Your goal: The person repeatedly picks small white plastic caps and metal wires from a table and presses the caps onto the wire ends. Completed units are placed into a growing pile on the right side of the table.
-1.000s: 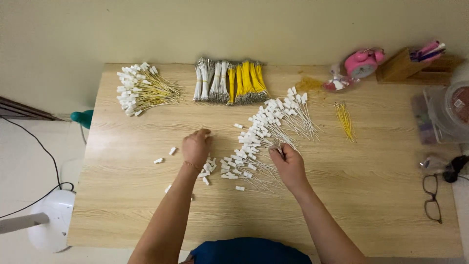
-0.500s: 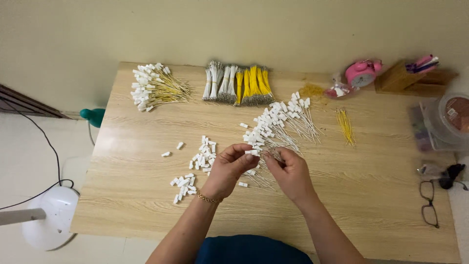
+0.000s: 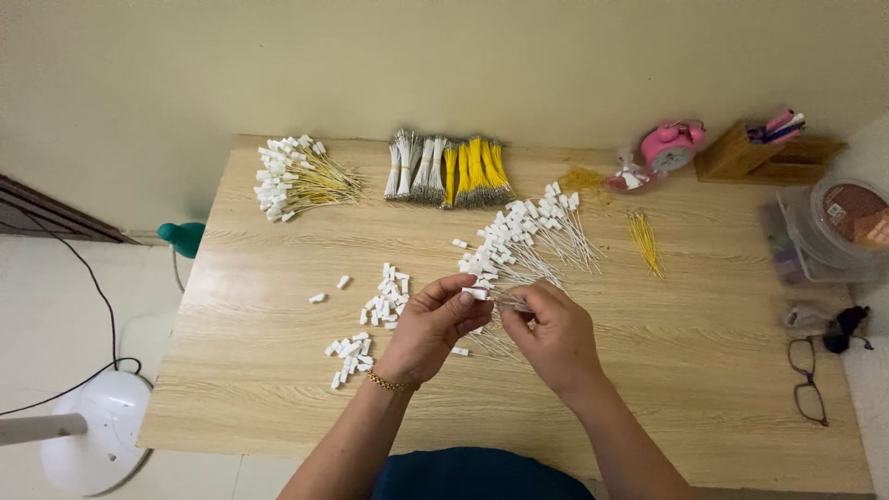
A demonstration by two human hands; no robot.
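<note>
My left hand point(image 3: 431, 329) pinches a small white plastic tag point(image 3: 475, 293) between thumb and fingers over the wooden table point(image 3: 704, 370). My right hand point(image 3: 554, 335) meets it from the right, its fingers closed on a thin wire point(image 3: 515, 306) that runs to the tag. Just behind both hands lies a long pile of white-tagged wires point(image 3: 523, 236). Loose white tags point(image 3: 387, 294) lie left of my left hand, with a second small heap point(image 3: 348, 354) nearer the front edge.
At the back stand a fan of white-tagged yellow wires point(image 3: 296, 178) and bundles of grey and yellow wires point(image 3: 449, 171). Loose yellow wires point(image 3: 644, 241), a pink clock point(image 3: 669, 145), a wooden holder point(image 3: 741, 153), a lidded jar point(image 3: 847, 218) and glasses point(image 3: 808, 380) occupy the right side.
My left hand left the loose tags and came to the middle holding one. My right hand rose off the pile to meet it. The view shifted slightly.
</note>
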